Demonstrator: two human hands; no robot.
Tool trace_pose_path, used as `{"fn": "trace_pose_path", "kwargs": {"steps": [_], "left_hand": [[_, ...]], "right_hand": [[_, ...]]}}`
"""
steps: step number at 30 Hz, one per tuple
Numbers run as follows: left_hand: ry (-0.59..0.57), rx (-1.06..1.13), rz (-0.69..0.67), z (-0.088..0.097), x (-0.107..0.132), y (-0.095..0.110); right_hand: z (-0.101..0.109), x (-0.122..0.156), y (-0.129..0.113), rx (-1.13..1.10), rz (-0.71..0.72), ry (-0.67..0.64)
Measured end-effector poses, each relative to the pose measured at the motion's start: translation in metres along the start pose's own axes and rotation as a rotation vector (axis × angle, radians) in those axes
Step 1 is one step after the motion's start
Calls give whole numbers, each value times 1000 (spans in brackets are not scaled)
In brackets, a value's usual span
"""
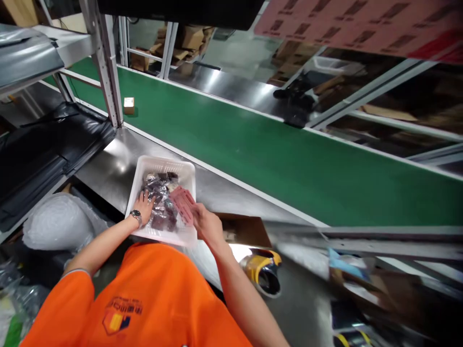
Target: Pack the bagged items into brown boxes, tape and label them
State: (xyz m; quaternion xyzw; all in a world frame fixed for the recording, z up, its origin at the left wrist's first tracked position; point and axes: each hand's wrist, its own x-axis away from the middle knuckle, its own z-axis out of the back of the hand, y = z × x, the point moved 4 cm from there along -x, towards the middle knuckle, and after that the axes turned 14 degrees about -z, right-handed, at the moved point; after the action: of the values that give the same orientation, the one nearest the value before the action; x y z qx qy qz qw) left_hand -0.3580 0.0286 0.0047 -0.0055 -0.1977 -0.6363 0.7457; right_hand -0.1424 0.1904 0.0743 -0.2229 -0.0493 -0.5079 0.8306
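A white plastic basket (185,236) stands on the metal bench in front of me. Inside it lie several dark items in clear plastic bags (164,219). My left hand (144,208), with a watch at the wrist, rests on these bags with its fingers spread. Over the basket's right side, my right hand (208,224) grips a pink printed card (183,203) by its lower right end. The card's markings are too small to read.
Beyond the bench runs a green conveyor belt (217,130) carrying a small brown box (129,105). An open cardboard box (249,230) and a yellow-black device (263,270) sit to the right. Black plastic bags (43,144) cover the left shelf; a metal post (104,67) rises beside it.
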Motion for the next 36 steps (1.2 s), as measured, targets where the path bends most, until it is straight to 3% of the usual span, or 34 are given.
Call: {"fn": "trace_pose_path", "kwargs": {"steps": [2,5,7,9,12,15,17,20,23,28,31,33,36], "left_hand": [[27,44,-21,12,0,3],[197,276,-39,35,-4,12],[297,540,-70,47,-10,25],[344,825,-129,55,-17,43],[406,1167,-185,63,-22,68],[436,1321,-209,68,-23,86],[386,1324,-267,71,-24,100],[205,1255,-375,72,-25,127],[130,1213,-404,72,-24,151],[177,1249,-349,65,-23,177],[253,1234,-314,53,-28,192],[327,1160,-365,47,-34,205],[428,775,-537,44,-44,229]], "right_hand": [[8,5,14,-250,-22,98],[12,17,24,-615,-77,203],[7,26,24,-851,-107,179],[-3,36,18,-1063,-111,75],[-17,50,11,-1214,-117,-47],[-18,62,21,-1344,-167,23],[-14,70,33,-1407,-193,140],[-6,86,51,-1387,-243,300],[-3,101,63,-1437,-249,307],[-5,120,85,-1516,-196,216],[-7,131,111,-1457,-205,107],[4,139,142,-1368,-242,196],[42,155,201,-1129,-257,546]]}}
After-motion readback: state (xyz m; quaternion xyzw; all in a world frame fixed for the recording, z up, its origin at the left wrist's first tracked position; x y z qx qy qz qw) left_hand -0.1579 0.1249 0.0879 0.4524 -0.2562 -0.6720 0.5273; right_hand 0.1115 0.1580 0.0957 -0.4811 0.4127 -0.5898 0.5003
